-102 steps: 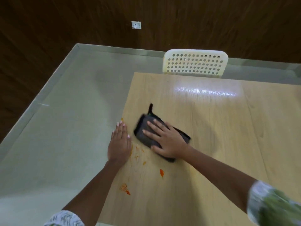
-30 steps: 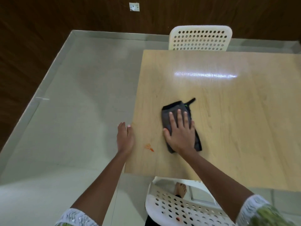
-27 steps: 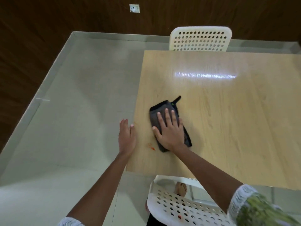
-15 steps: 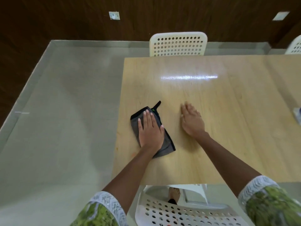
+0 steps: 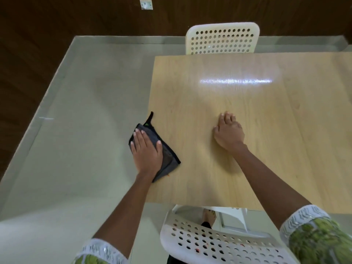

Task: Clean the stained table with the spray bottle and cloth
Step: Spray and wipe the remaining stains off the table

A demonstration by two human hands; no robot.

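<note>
**Wiping at the table's left edge**

Left hand [image 5: 146, 151] presses flat on the dark cloth [image 5: 167, 161], which overhangs the table [image 5: 247, 168] edge; sweep inward over the orange speck. Right hand [image 5: 228, 133] braces on bare wood, fingers loosely bent, holding nothing
</note>
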